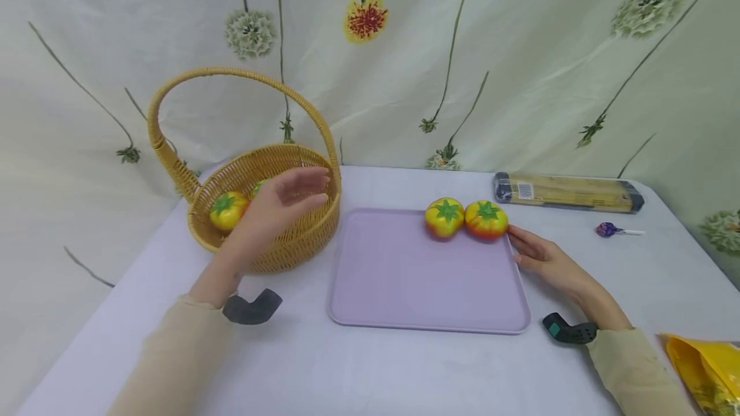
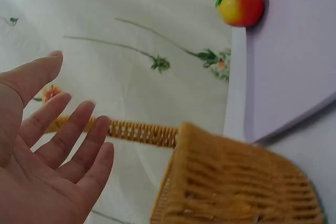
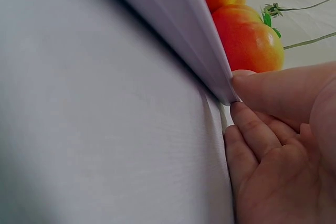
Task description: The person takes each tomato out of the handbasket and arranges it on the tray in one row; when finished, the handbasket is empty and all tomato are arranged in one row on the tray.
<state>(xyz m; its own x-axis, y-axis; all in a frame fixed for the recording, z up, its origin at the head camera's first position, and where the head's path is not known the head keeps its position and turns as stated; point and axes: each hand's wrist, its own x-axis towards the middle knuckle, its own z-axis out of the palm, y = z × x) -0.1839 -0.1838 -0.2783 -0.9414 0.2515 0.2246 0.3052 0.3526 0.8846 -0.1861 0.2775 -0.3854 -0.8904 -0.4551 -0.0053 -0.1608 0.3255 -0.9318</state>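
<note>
My left hand [image 1: 279, 207] is raised over the wicker basket [image 1: 300, 236], fingers spread loosely with nothing in them. In the left wrist view, the left palm [image 2: 37, 177] shows beside the basket's handle [image 2: 142, 132]. A yellow-red tomato [image 1: 229, 210] with green leaves lies inside the basket; another is mostly hidden behind the hand. My right hand [image 1: 552, 265] pinches the rim of the lilac tray [image 1: 416, 287] near its far right corner, thumb [image 3: 278, 90] on the rim. Two tomatoes, a left one [image 1: 444, 217] and a right one [image 1: 487, 219], sit side by side near that corner.
A long packaged item [image 1: 569, 192] with dark ends lies at the back right. In front of it is a lollipop [image 1: 613, 230]. A yellow package [image 1: 705, 364] is at the lower right. Flower-patterned cloth [image 1: 405, 82] hangs behind the table.
</note>
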